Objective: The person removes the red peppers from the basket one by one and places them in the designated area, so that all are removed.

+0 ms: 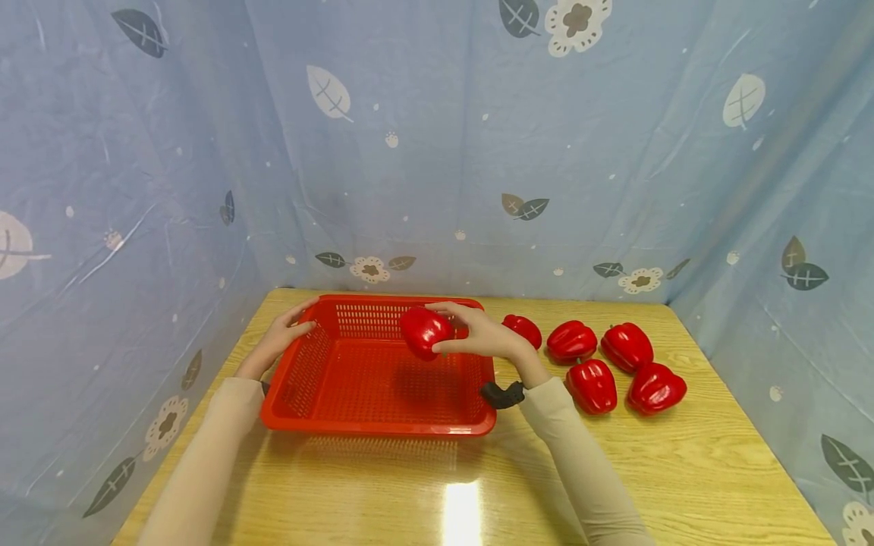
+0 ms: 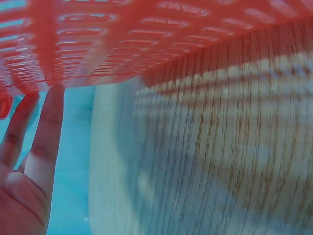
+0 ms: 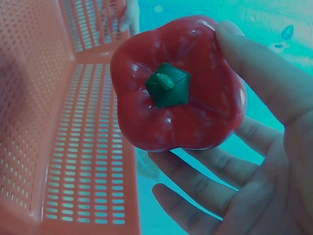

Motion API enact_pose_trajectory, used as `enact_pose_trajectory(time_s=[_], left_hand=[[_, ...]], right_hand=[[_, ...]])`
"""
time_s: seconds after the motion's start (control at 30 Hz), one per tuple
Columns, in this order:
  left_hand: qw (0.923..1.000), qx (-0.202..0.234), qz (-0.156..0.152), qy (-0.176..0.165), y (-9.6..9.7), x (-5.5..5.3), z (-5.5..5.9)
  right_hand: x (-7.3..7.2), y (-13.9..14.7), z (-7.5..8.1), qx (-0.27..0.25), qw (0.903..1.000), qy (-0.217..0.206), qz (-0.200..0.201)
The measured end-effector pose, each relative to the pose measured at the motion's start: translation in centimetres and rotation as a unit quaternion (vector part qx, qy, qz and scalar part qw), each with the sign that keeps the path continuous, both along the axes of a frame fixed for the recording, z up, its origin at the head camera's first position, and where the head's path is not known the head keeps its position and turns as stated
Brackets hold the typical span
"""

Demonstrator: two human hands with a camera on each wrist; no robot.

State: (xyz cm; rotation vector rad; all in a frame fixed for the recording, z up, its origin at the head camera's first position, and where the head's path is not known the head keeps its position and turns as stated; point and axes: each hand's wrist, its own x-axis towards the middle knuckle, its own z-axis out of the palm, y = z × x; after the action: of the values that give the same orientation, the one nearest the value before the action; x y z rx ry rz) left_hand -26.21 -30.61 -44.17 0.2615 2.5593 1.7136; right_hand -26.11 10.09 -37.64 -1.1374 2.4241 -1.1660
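My right hand [image 1: 478, 334] holds a glossy red bell pepper [image 1: 425, 332] above the inside of a red plastic basket [image 1: 378, 431]. In the right wrist view the pepper's green stem [image 3: 168, 84] faces the camera, with the thumb on one side of the fruit and fingers on the other. On the basket's left side, my left hand [image 1: 278, 337] rests at the rim. Its straight fingers [image 2: 46, 122] touch the red plastic in the left wrist view. Under the held pepper, a shadow falls on the slotted basket floor.
Several more red bell peppers [image 1: 591, 387] lie on the wooden table [image 1: 683, 470] to the right of the basket. One pepper [image 1: 523, 331] is partly behind the right wrist. A blue patterned curtain [image 1: 410, 174] hangs along the back and both sides.
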Motion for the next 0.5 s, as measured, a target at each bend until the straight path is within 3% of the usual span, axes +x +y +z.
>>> enact_pose_trajectory(time_s=[0.13,0.23,0.37,0.5], left_hand=[[0.9998,-0.014,0.002,0.012,-0.9,-1.0,-1.5],[0.9998,-0.011,0.006,0.012,-1.0,-1.1,-1.8],[0.9999,-0.01,0.007,0.007,-0.9,-1.0,-1.6],[1.0,-0.008,0.002,0.003,-0.5,-0.6,-0.7]], right_hand=[[0.0,0.6,-0.1,-0.007,0.9996,-0.021,-0.016],[0.1,1.1,-0.1,-0.016,0.9991,-0.033,-0.022],[0.2,1.8,-0.1,-0.025,0.9986,-0.038,-0.027],[0.2,2.4,-0.2,-0.04,0.9978,-0.046,-0.025]])
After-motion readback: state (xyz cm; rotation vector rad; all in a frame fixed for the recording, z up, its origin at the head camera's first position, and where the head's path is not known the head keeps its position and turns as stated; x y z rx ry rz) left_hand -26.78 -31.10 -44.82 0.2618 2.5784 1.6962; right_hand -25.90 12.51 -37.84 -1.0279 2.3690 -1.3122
